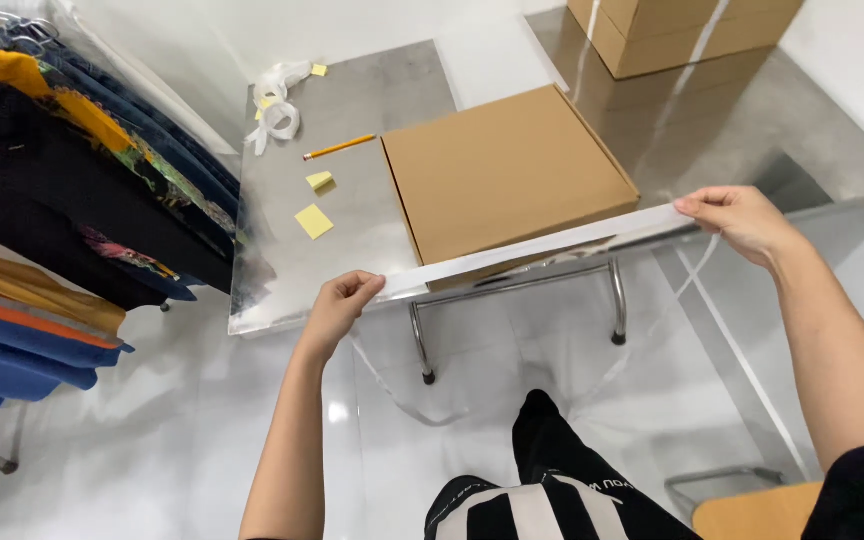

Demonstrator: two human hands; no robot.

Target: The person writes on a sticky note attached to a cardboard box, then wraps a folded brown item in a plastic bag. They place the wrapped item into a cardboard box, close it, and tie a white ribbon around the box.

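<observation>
White strip [532,248] between hands, flat brown box [505,170]

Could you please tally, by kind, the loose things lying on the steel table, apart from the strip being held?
Flat brown cardboard box: 1
Yellow pencil: 1
Yellow sticky notes: 3
Bundle of clear plastic wrap: 1
Total: 6
A further scrap of yellow by the wrap is too hidden to count.

long white strip [532,247], stretched taut, slanting across flat brown box [502,170]
</observation>
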